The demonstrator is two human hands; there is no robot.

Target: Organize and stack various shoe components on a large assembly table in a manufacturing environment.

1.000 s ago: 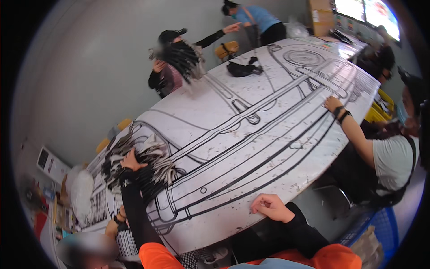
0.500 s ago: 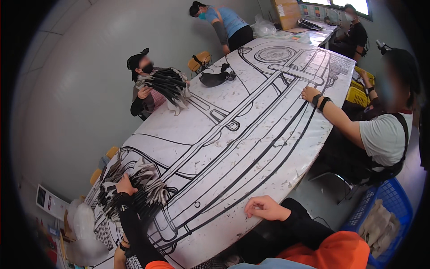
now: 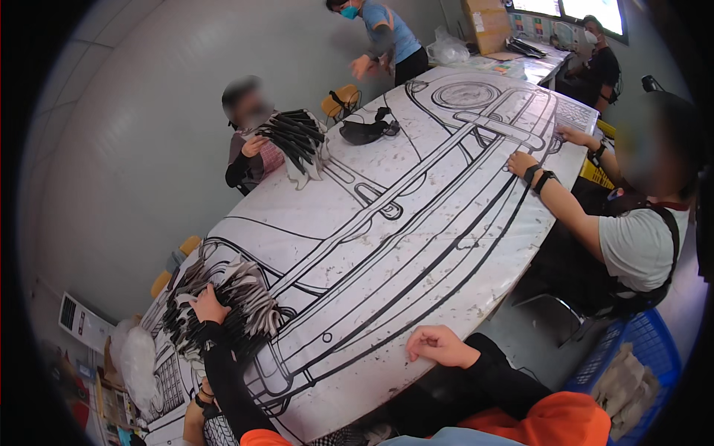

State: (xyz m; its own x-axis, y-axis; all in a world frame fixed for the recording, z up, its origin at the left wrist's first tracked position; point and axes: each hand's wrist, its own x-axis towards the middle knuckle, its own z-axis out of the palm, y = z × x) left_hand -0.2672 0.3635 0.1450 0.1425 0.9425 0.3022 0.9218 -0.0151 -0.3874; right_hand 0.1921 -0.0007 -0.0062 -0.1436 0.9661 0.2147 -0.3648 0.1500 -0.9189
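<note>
Table (image 3: pixel 454 308) is showing black line art on white, dark scuffs speckling it. Cloth pile (image 3: pixel 251 301) by its left end is mixing grey, off-white and black. Bundle (image 3: pixel 294 140) at the far edge is running black, with off-white hanging ends. Pouch (image 3: pixel 363 133) near that edge is reading black. Wearer's sleeves (image 3: pixel 504 372) are going black to orange. Basket (image 3: pixel 593 363) off the near edge is showing blue, holding beige cloth (image 3: pixel 626 390). Crate (image 3: pixel 597 175) by the right edge is showing yellow.
</note>
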